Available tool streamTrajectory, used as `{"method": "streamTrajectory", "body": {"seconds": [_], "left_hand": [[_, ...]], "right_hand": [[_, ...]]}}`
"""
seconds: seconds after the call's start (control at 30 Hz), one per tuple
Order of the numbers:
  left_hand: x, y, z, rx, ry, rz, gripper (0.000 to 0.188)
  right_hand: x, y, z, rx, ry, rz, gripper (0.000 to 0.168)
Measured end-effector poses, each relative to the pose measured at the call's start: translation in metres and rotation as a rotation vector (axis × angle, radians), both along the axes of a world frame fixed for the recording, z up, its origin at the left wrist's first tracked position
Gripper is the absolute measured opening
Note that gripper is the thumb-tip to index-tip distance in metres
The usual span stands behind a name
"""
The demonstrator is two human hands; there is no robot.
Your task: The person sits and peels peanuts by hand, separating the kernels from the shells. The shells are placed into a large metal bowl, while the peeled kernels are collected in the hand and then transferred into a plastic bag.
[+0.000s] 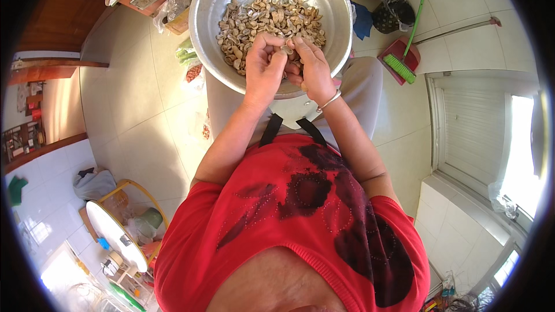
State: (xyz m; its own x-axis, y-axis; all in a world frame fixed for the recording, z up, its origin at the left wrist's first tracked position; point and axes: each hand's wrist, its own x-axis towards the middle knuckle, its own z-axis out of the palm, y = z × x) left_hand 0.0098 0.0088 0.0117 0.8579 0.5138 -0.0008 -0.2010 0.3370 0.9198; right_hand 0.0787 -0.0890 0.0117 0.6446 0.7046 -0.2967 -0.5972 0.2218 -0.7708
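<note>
A wide metal basin (204, 34) sits before me at my knees, with many peanut shells (277, 15) spread over its bottom. Over its near side my left hand (265, 67) pinches a peanut shell (286, 48) between thumb and fingers. My right hand (313, 67), with a bangle at the wrist, meets it there, thumb and fingertips against the same shell. The curled fingers hide whatever lies in the palms.
Left of the basin, a bag of reddish peanuts (193, 73) lies on the tiled floor (130, 95). At the right are a green broom (399, 68), a red dustpan (387, 54) and a dark basket (393, 15). A round white tabletop (115, 236) stands lower left.
</note>
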Motion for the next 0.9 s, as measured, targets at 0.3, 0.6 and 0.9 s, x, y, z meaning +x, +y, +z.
{"method": "streamTrajectory", "body": {"seconds": [0.3, 0.6, 0.9], "left_hand": [[-0.003, -0.001, 0.001, -0.034, 0.092, -0.020, 0.008], [-0.005, 0.023, 0.013, -0.524, 0.218, -0.029, 0.032], [-0.010, 0.021, 0.011, -0.295, 0.119, -0.016, 0.021]], "right_hand": [[-0.001, -0.001, -0.001, 0.007, 0.084, -0.014, 0.029], [-0.008, 0.007, 0.030, -0.139, -0.633, 0.021, 0.023], [0.005, 0.007, 0.025, -0.003, -0.042, -0.037, 0.033]]}}
